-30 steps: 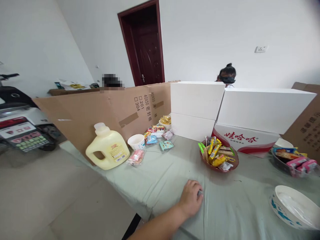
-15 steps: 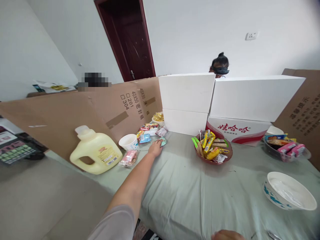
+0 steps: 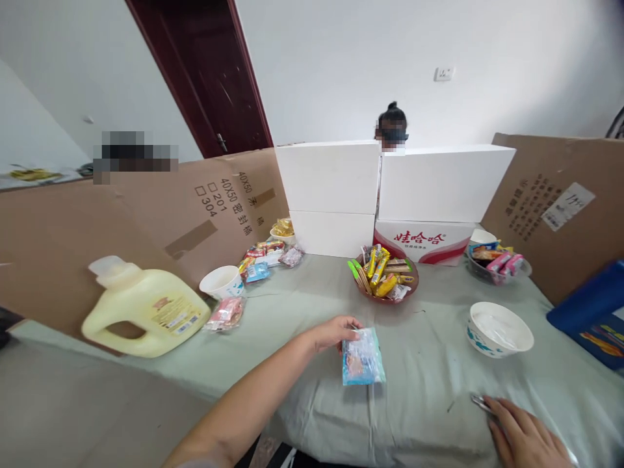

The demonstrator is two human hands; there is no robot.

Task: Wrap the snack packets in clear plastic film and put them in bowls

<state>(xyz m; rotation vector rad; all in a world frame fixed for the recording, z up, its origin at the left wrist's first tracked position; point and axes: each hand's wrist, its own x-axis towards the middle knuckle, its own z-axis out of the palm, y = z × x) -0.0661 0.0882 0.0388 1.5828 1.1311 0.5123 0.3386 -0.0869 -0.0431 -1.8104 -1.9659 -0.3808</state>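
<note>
My left hand (image 3: 338,335) pinches the top edge of a light-blue plastic snack packet (image 3: 363,359), which hangs over the middle of the green-grey tablecloth (image 3: 312,406). At the lower right, my right hand (image 3: 529,432) curls over a silver metal tool (image 3: 480,403); its tip sticks out past the fingers, and the rest lies under the hand, so its kind is unclear. Beyond the packet stands a reddish bowl (image 3: 390,296) full of wrapped snacks. A white paper bowl (image 3: 500,331) with a blue pattern sits ahead of my right hand.
To the left are a pale yellow jug (image 3: 146,312), a pink packet (image 3: 225,314), a white paper bowl (image 3: 221,283) and small snack packs (image 3: 258,270). White boxes (image 3: 331,188) and cardboard panels (image 3: 205,201) wall the back. A blue object (image 3: 592,292) stands at right. Two people are behind.
My left hand has come back from the snack packs at the far left to the table's middle, bringing the blue packet. My right hand has moved further into view, onto the silver tool.
</note>
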